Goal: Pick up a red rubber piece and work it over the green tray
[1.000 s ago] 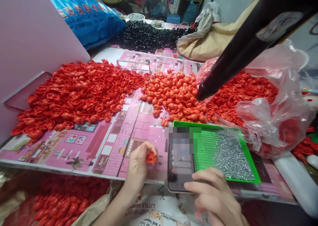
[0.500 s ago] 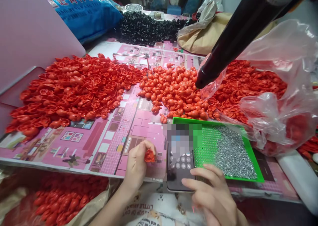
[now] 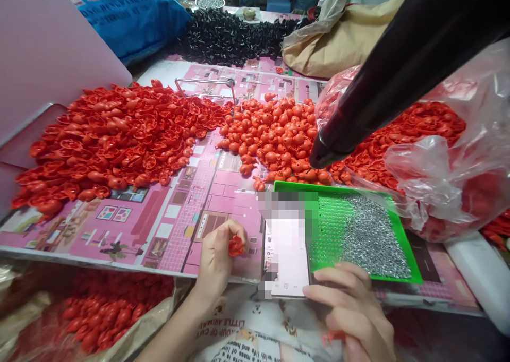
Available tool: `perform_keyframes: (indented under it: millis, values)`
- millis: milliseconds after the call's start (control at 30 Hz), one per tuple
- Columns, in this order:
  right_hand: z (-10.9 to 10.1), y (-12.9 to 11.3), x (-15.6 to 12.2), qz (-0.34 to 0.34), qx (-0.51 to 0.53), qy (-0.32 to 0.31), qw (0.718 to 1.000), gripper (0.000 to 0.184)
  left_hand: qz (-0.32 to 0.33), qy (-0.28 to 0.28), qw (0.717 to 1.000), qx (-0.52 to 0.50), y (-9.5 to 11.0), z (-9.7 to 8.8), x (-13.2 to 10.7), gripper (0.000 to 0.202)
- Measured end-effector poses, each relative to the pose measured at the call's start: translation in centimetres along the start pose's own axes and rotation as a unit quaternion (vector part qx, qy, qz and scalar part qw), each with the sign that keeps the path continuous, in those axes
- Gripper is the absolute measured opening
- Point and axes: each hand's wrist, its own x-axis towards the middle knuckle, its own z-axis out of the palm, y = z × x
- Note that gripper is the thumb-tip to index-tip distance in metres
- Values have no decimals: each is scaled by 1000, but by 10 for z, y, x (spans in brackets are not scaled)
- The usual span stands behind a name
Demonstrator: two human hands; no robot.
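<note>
My left hand [image 3: 217, 258] rests on the pink printed board [image 3: 167, 224], its fingers curled round a small red plastic piece [image 3: 235, 245]. My right hand [image 3: 350, 314] lies at the lower right of a smartphone [image 3: 286, 258] lit with a white screen; its fingers are bent and touch the phone's corner. A bit of red shows under that palm. The phone leans against a green perforated tray [image 3: 358, 234] holding several small silver screws.
Piles of red plastic shells lie at left [image 3: 111, 139] and centre [image 3: 279, 136]. A clear bag [image 3: 438, 160] of red parts sits right. A black tube [image 3: 390, 70] hangs overhead. Black parts [image 3: 235, 35], a blue sack [image 3: 127, 11] behind, a bag of red parts [image 3: 99, 314] below.
The phone screen went from a dark keypad display to a bright white page. My right hand slid a little lower and rightward along the phone. The left hand kept its red piece.
</note>
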Motion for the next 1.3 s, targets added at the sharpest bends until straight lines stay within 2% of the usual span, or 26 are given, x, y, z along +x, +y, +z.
perform_keyframes:
  millis: [567, 767, 867, 967, 1033, 1200, 1300]
  values:
    - [8, 14, 11, 17, -16, -47, 999, 23, 10, 0, 1000, 0, -4, -2, -1, 62]
    - [6, 10, 0, 23, 109, 84, 990, 30, 26, 44, 998, 33, -1, 1, -4, 52]
    - [10, 6, -2, 33, 113, 128, 985, 35, 28, 43, 998, 21, 2, 3, -11, 46]
    - [13, 4, -1, 52, 90, 146, 984, 38, 24, 30, 999, -5, 6, 3, -16, 38]
    - [14, 5, 3, 48, 86, 125, 987, 37, 24, 29, 999, -24, 8, 2, -18, 32]
    - [13, 10, 14, 28, 62, 15, 998, 39, 40, 52, 997, -39, 10, 1, -16, 25]
    - [13, 12, 17, 10, 31, -14, 999, 36, 43, 61, 996, -44, 10, 3, -15, 20]
